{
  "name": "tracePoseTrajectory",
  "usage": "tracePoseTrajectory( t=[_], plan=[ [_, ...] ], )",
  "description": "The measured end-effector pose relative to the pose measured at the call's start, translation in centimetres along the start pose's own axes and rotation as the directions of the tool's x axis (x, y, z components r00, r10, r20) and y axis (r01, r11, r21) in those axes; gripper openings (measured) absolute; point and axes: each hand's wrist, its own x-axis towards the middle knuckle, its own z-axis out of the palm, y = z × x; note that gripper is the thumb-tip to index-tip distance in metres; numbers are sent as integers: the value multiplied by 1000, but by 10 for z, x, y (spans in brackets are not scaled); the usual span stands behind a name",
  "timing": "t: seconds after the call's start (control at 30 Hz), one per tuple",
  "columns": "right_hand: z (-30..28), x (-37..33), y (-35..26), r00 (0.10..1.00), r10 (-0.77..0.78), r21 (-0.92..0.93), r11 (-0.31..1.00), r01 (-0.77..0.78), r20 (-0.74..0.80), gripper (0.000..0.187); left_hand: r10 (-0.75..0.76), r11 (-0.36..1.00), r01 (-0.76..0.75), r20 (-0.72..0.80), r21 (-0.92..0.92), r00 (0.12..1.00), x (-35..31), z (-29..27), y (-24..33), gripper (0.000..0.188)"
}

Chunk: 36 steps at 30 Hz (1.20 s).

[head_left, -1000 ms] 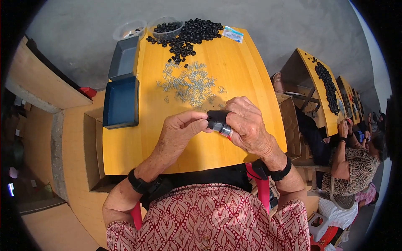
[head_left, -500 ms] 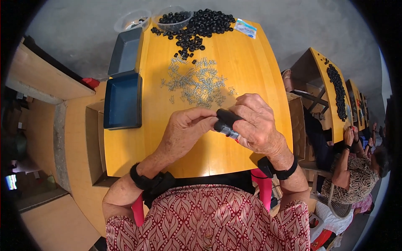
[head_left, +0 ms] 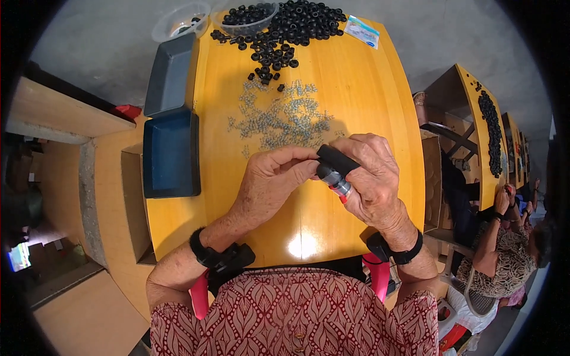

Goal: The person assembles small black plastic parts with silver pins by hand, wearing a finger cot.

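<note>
Two rectangular trays stand end to end along the left edge of the tabletop (head_left: 356, 83): a dark blue tray (head_left: 172, 153) nearer, a grey tray (head_left: 173, 74) beyond. A flat packet (head_left: 362, 32) (white and blue) lies at the far right corner. A co-worker (head_left: 502, 258) in patterned clothing sits at a neighbouring table (head_left: 474, 113).

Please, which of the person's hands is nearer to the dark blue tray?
Left. The left hand is to the right of the dark blue tray, not touching it. The right hand is farther to the right, on the other side of the left hand.
</note>
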Motion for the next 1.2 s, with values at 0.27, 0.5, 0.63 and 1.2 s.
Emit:
tracePoseTrajectory(
  t=[0.27,0.5,0.63,1.2],
  plan=[
    [-3,6,9,998,60,102,993,-63,28,25,-19,1000,19,67,2,998,10,-8,7,18],
    [-12,14,18,997,-13,140,990,2,75,28,-103,977,120,98,-179,990,15,-9,9,21],
    [-11,18,17,994,-25,142,990,10,108,28,-138,966,159,111,-205,984,13,-10,9,21],
    [-7,3,22,957,189,256,935,-244,221,24,-78,978,88,58,-188,995,13,-6,1,22]
  ],
)
